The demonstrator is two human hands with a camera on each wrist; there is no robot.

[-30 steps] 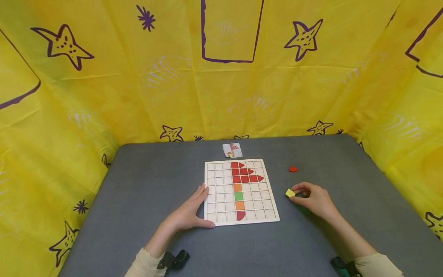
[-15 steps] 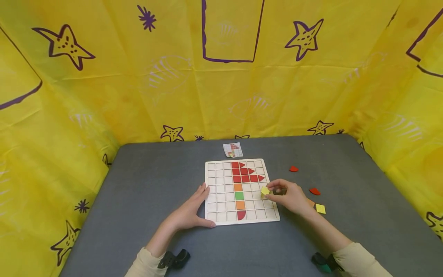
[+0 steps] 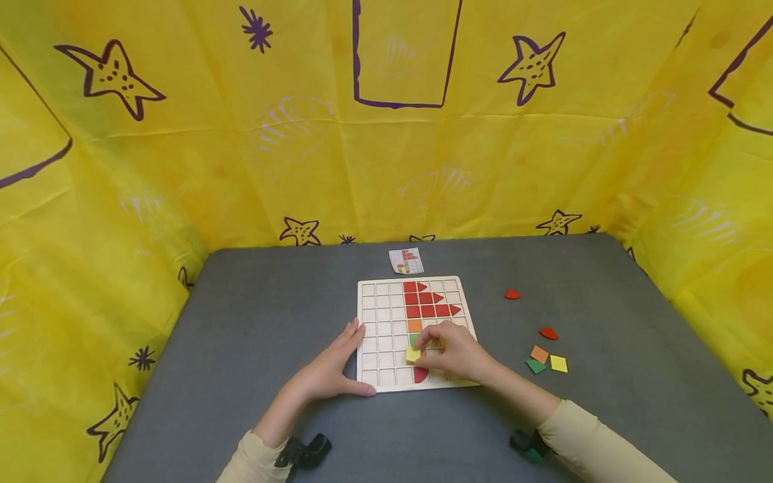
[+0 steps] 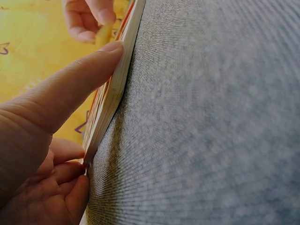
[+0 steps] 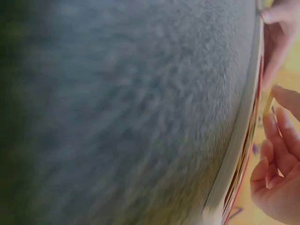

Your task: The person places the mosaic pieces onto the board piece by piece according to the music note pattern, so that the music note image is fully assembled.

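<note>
yellow tile (image 3: 412, 355) pinched in right grip (image 3: 453, 350)

Could not read fine detail on the pattern card (image 3: 406, 261). Saw only parts of the green square tile (image 3: 413, 339) and grid board (image 3: 384, 343) behind the right hand (image 3: 451, 351). Could not judge any gap beneath the yellow square tile (image 3: 413, 355). Lost both sleeves (image 3: 598, 441) at the head view's bottom edge.

Yellow square tile (image 3: 413, 355) in my right fingers (image 3: 430, 330). Pale square wooden board (image 3: 385, 329): gridded, red squares (image 3: 427, 311), red triangles (image 3: 455, 310), an orange square (image 3: 415, 326). Plain grey flat bench (image 3: 284, 295). Yellow cloth backdrop (image 3: 374, 194): purple starfish outlines (image 3: 531, 70), white striped fish (image 3: 294, 131). My cloth sleeves (image 3: 604, 443): plain beige.
</note>
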